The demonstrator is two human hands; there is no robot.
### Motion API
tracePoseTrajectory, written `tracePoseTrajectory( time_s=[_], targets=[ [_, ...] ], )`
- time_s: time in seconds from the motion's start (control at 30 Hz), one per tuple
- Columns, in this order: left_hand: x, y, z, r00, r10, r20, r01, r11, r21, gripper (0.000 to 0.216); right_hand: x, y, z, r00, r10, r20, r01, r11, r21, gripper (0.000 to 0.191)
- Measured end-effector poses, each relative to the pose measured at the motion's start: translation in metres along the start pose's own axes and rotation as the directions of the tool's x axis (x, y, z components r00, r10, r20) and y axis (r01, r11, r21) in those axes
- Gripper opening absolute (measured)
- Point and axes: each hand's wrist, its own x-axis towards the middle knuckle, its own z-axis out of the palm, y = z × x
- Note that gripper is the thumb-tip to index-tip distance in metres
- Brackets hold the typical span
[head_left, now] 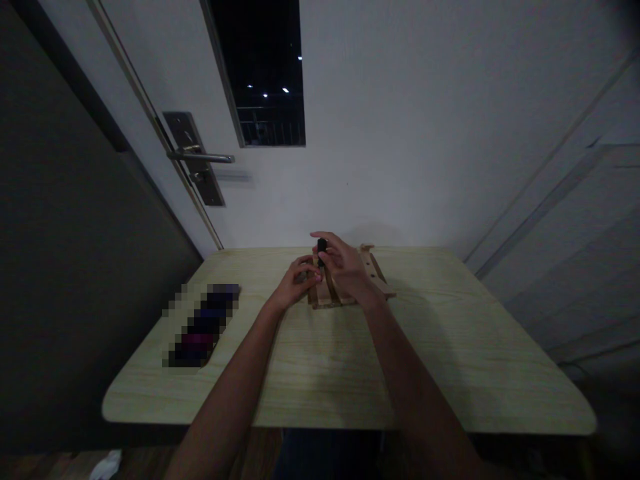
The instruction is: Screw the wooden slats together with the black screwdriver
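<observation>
The pale desk (450, 360) carries a small wooden frame (376, 275), which lies directly under the grip; its slats look already joined. The right hand (345, 267) closes its fingers around a small black piece (321, 248), held upright just above the frame. The left hand (294, 283) curls beside it at the frame's edge. Whether it pinches anything, I cannot tell.

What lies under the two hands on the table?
A small wooden slatted frame rests on the table. The right hand, pinching a small black piece, and the left hand cover its middle.
</observation>
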Motion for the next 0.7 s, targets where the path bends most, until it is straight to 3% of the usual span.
tracePoseTrajectory(
  time_s=[0.2, 0.33, 0.5, 0.7],
  targets=[
    [-0.002, 0.000, -0.001, 0.997, -0.079, -0.003, 0.079, 0.997, -0.014, 0.047, 0.004, 0.003, -0.001, 0.993, -0.021, -0.117, 0.015, 0.998, -0.053, 0.019],
    [-0.002, -0.001, -0.002, 0.993, -0.114, 0.026, 0.115, 0.992, -0.045, 0.055, 0.004, 0.003, -0.003, 0.989, -0.064, -0.133, 0.041, 0.986, -0.164, 0.016],
    [-0.003, -0.001, -0.005, 0.984, -0.151, 0.098, 0.162, 0.979, -0.126, 0.066, 0.001, -0.003, -0.004, 0.991, -0.100, -0.086, 0.077, 0.967, -0.241, 0.026],
    [-0.003, -0.007, -0.012, 0.982, -0.090, 0.167, 0.123, 0.973, -0.196, 0.078, -0.003, -0.002, 0.000, 1.000, -0.016, 0.007, 0.016, 0.995, -0.098, 0.041]
  ],
)
